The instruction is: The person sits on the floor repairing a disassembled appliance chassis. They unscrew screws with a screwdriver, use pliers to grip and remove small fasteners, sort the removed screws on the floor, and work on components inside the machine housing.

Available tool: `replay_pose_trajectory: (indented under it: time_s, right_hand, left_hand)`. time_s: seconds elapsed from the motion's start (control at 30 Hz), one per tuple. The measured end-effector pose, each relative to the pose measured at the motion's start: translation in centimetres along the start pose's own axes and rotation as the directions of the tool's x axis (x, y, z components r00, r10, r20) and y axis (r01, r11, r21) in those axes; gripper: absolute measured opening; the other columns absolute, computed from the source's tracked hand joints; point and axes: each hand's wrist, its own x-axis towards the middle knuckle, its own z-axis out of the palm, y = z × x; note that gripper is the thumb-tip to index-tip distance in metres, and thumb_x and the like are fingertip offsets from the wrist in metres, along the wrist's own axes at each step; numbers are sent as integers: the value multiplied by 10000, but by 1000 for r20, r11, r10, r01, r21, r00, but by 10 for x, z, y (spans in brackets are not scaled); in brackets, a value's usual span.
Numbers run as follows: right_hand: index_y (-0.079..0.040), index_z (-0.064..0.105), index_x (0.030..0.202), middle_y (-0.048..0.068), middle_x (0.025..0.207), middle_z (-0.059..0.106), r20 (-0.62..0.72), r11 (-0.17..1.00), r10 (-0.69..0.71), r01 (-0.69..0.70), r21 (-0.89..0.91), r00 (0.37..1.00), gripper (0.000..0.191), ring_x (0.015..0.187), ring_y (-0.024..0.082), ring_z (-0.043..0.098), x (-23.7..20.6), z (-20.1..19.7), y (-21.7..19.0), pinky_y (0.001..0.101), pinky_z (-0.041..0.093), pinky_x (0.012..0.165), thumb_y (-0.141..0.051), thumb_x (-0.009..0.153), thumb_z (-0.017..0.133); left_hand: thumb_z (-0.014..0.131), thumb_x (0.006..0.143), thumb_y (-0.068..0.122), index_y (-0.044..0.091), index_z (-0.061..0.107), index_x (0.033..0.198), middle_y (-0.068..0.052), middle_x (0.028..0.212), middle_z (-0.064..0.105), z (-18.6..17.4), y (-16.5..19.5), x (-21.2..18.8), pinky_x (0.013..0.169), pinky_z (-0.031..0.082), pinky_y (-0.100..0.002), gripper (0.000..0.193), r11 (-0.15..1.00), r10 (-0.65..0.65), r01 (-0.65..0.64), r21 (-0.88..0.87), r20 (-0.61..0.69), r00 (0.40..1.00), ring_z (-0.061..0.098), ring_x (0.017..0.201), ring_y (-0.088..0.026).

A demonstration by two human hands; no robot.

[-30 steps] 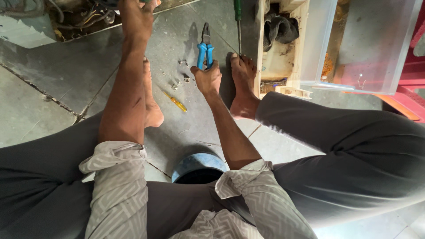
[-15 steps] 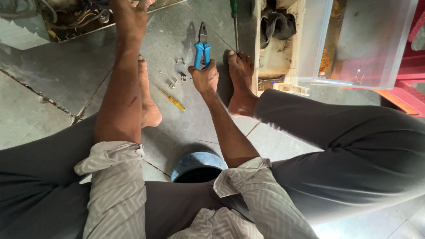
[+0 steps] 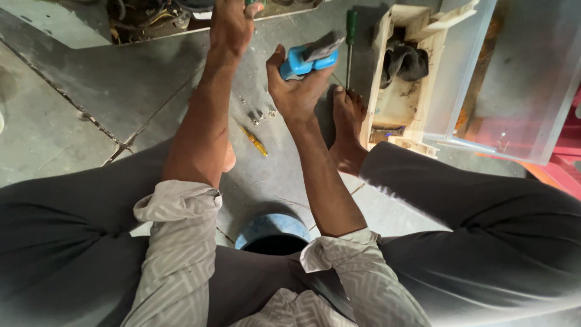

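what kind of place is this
Probably a home or small repair spot, worked on the floor. The right hand holds blue-handled pliers, a green-handled screwdriver lies on the stone tiles, beside an opened appliance.

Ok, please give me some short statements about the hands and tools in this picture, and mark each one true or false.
1. The right hand grips blue-handled pliers. True.
2. The green-handled screwdriver is in the left hand. False: it lies on the floor beside the pale open box.
3. A small yellow tool lies on the floor between the forearms. True.
4. The pliers lie on the floor. False: they are lifted in the right hand.
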Motion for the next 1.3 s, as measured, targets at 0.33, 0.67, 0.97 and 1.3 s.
replay_pose_trajectory:
  time_s: [0.33, 0.67, 0.97, 1.3]
  right_hand:
    - [-26, 512, 1128, 240, 896, 714, 222, 813, 453, -297, -501, 864, 519, 864, 458, 696, 13, -21, 30, 522, 530, 817, -234, 733, 775]
    - [-44, 560, 1103, 192, 804, 732, 179, 735, 614, -475, -484, 768, 498, 798, 375, 749, 5, -38, 29, 441, 574, 791, -251, 695, 757]
    - [-61, 593, 1106, 185, 891, 757, 159, 638, 707, -523, -565, 689, 541, 904, 360, 745, -13, -45, 54, 436, 564, 848, -285, 656, 793]
    - [8, 585, 1227, 219, 1221, 609, 60, 607, 651, -471, -641, 757, 717, 1180, 392, 589, -19, -55, 76, 465, 479, 997, -313, 641, 847]
  left_hand:
    - [911, 853, 161, -41, 684, 1017, -262, 942, 691, -4, 6, 11, 700, 517, -504, 345, 989, 7, -8, 147, 11, 1000, 664, 832, -431]
    - [931, 880, 156, -55, 667, 888, -175, 803, 722, -18, -8, 3, 641, 532, -407, 338, 994, -102, 99, -51, -59, 993, 710, 697, -304]
    - [821, 982, 203, -16, 665, 957, -105, 895, 684, -16, -9, -18, 682, 558, -364, 270, 982, -124, 41, -185, -462, 878, 659, 731, -216]
    - [768, 855, 345, 52, 683, 770, -79, 709, 728, -1, 16, -70, 559, 575, -341, 317, 812, -527, 552, 190, 645, 554, 707, 600, -182]
